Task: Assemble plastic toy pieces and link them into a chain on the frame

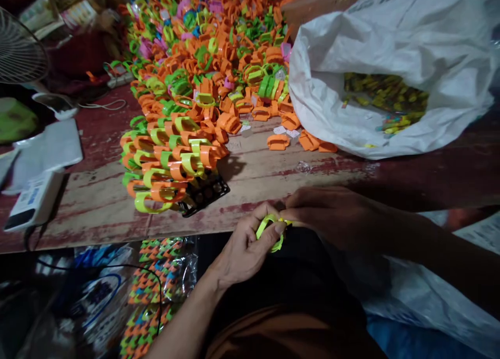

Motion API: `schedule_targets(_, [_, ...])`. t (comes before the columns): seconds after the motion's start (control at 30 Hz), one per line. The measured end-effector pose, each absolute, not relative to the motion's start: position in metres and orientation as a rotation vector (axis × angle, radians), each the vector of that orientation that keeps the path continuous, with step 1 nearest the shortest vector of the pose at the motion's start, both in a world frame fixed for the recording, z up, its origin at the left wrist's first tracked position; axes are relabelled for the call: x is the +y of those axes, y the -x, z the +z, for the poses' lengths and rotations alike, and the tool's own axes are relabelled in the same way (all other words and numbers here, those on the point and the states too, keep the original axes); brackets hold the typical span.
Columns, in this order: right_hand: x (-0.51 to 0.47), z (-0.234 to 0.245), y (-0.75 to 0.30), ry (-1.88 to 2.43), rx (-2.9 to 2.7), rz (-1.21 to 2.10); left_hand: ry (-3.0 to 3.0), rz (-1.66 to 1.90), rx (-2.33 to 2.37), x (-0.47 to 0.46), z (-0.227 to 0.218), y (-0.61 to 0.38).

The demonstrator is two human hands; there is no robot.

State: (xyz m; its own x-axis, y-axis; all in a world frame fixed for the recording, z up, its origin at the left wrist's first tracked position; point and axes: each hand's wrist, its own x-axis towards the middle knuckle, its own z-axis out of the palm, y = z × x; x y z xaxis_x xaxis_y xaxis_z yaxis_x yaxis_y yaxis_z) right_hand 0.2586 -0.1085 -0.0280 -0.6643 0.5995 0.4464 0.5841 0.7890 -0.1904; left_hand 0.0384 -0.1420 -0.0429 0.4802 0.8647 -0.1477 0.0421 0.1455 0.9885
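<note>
My left hand (247, 247) is closed around a yellow-green plastic toy watch (262, 226), its looped band standing between thumb and fingers, just off the table's front edge. My right hand (332, 213) meets it from the right. Its fingertips pinch a small yellow piece (288, 222) at the side of the watch; the piece is mostly covered and its kind is unclear. Ahead and to the left, rows of orange, yellow and green toy watches (172, 158) stand on a black rack with holes (207, 192).
A large heap of loose toy watches (219, 51) covers the back of the wooden table (250, 179). At right lies an open white sack (332, 124) with small yellow pieces (390, 101) inside. A fan (21, 49) and a white box (35, 200) are at left; bagged watches (152, 286) lie below.
</note>
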Motion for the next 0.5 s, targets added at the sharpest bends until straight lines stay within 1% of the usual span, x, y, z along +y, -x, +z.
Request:
schedule_targets(0.17, [-0.103, -0.041, -0.245, 0.692, -2.572, -0.076, -1.617, 0.704, 1.111, -0.13, -0.039, -0.042])
schedule_targets(0.3, [-0.097, -0.047, -0.241, 0.794, -2.486, -0.239, -1.735, 0.656, 1.25, -0.127, -0.028, -0.041])
schedule_targets(0.4, [-0.095, -0.049, -0.24, 0.842, -2.443, -0.164, -1.927, 0.667, 1.45, -0.138, -0.012, -0.024])
schedule_targets(0.5, [-0.096, -0.056, -0.231, 0.856, -2.358, 0.049, -2.054, 0.808, 1.709, -0.152, 0.011, 0.01])
